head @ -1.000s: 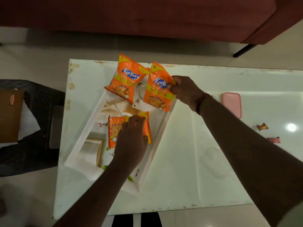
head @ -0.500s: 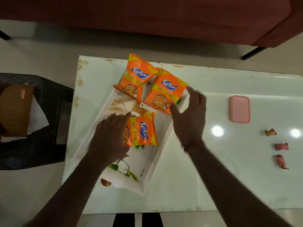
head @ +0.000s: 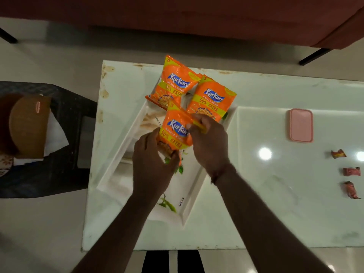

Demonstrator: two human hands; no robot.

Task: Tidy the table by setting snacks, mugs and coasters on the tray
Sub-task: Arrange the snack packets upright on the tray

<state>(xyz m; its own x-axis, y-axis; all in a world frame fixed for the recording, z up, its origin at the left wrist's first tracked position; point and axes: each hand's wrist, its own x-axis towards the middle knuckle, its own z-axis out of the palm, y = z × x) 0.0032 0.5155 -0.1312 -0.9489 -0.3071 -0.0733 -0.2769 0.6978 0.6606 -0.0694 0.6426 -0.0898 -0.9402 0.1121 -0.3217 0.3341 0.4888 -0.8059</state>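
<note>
Near packet (head: 176, 133) sits between both hands over the tray (head: 120, 148), lifted at a tilt. Left hand (head: 152, 164) grips its lower end, fingers curled under. Right hand (head: 208, 142) pinches its upper right corner. Two more packets lean at the tray's far end: far packet (head: 176, 83) and right packet (head: 212, 100), overlapping. Tray lies skewed on the table (head: 256, 203). Pink lid (head: 301, 125) and three sweets (head: 350, 171) lie well apart on the right.
</note>
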